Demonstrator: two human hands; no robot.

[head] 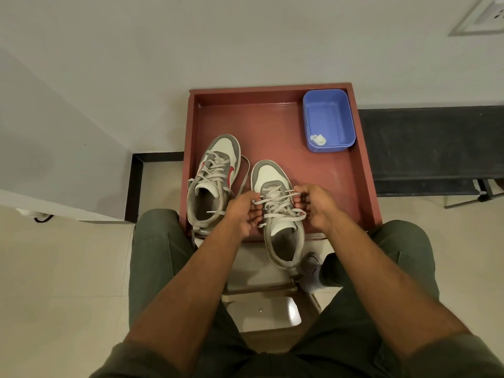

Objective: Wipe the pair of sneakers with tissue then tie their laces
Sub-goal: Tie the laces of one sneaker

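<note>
White wall (245,36) fills the top of my feed, beige tiled floor (54,268) below, black bench (436,148) off to the right against the wall.

Red-brown worktop (272,126) with a raised rim sits dead centre, pushed up to the wall. I see olive trousers (158,255) on both knees, either side of its near edge.

Both forearms reach forward from the bottom of frame.

Pair of grey-and-white sneakers on the worktop, toes pointing away from me:
- left sneaker (215,184): red side stripe, laces loose, one lace end trailing out on the worktop to its right. Nothing touching it.
- right sneaker (278,208): just beside the first, set closer to me, heel hanging past the worktop's near edge.

Blue plastic tub (328,120) in the far right corner of the worktop, well apart from the sneakers. Small wad of white tissue (318,139) lies in its near left corner.

Hands: left hand (246,211) on the left side of the right sneaker, fingers curled, pinching lace. Right hand (316,204) on the opposite side, fingers curled round the lace there too. Laces (275,203) run taut across the tongue between the two hands, one loop hanging on the right. Can't tell if a knot is formed.
</note>
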